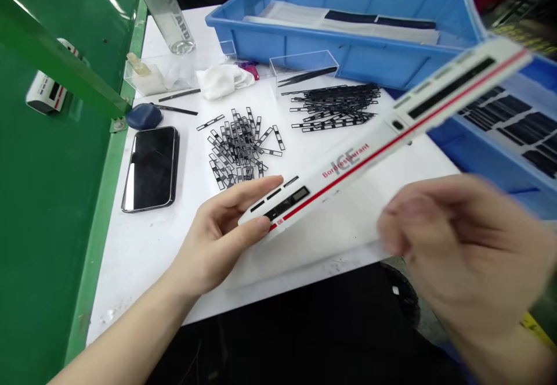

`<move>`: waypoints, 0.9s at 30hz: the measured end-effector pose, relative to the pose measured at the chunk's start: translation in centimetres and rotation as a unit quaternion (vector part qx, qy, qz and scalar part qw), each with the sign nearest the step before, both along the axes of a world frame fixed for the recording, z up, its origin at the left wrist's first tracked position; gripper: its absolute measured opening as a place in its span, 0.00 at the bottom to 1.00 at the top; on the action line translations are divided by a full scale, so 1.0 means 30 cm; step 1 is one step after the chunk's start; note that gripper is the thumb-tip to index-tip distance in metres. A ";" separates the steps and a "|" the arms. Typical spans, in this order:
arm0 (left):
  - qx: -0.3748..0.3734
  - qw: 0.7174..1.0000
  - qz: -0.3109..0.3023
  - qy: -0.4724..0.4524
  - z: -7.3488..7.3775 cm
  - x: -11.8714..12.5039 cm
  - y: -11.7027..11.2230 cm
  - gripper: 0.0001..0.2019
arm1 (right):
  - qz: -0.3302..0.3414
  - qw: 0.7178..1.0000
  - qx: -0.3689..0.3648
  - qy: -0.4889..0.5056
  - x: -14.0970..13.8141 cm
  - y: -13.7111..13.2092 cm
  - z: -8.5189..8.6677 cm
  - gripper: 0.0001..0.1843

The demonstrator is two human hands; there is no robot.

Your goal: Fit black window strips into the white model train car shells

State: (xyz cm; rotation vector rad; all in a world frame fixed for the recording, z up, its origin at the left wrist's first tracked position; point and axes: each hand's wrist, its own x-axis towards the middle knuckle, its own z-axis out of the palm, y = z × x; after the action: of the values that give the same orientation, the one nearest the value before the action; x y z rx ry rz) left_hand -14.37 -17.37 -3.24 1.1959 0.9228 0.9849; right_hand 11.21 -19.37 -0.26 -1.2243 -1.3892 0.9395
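A long white model train car shell [374, 141] slants up to the right across the view, with a red stripe, dark windows and the lettering "ICE" and "Bordrestaurant". Its near left end is pinched between the thumb and fingers of my left hand [213, 245]. Below the shell's right half, and apart from it, is my right hand [461, 245], blurred, with its fingers curled in against the thumb. Whether anything small is between those fingers is not visible. Behind the shell lie a heap of short black window-frame strips [239, 147] and a pile of longer black strips [335, 106].
A blue bin [348, 39] stands at the back, another blue bin [522, 182] at right. Left are a phone [150, 167], a navy rounded object [143, 116] and a green panel [35, 199]. Black tweezers [308, 76], white tissue [221, 80] and a clear bottle [167, 13] sit farther back.
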 end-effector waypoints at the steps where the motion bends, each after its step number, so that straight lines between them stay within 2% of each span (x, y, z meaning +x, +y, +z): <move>1: 0.012 1.000 0.009 -0.007 -0.004 0.005 -0.006 0.21 | -0.001 1.000 -0.024 0.009 -0.014 -0.018 -0.007 0.09; 3: 0.038 0.999 0.017 -0.017 -0.005 0.018 -0.017 0.22 | 0.040 0.995 -0.068 0.063 -0.063 -0.028 -0.015 0.08; 5: 0.060 0.998 0.021 -0.017 -0.001 0.031 -0.028 0.22 | 0.068 0.984 -0.100 0.134 -0.117 -0.015 -0.018 0.12; 8: 0.084 0.996 0.026 -0.006 0.008 0.044 -0.036 0.22 | 0.061 0.971 -0.108 0.202 -0.173 0.007 -0.019 0.20; 10: 0.096 0.995 0.025 -0.003 0.010 0.047 -0.037 0.22 | 0.073 0.965 -0.113 0.227 -0.189 0.011 -0.022 0.22; 16: 0.113 0.993 0.024 0.005 0.009 0.050 -0.031 0.23 | 0.086 0.963 -0.119 0.224 -0.196 0.018 -0.038 0.20; 21: 0.076 0.996 0.044 -0.008 0.003 0.060 -0.041 0.22 | 0.112 0.959 -0.128 0.226 -0.193 0.032 -0.048 0.21; 27: 0.117 0.988 0.081 0.059 -0.002 0.064 -0.061 0.24 | 0.085 0.958 -0.134 0.237 -0.217 0.047 -0.050 0.22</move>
State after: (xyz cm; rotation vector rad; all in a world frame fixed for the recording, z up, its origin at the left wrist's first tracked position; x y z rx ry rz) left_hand -12.45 -19.21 -3.30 1.4047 1.0318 1.1873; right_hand 4.71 -17.97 -1.76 -0.9902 -1.0128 1.4729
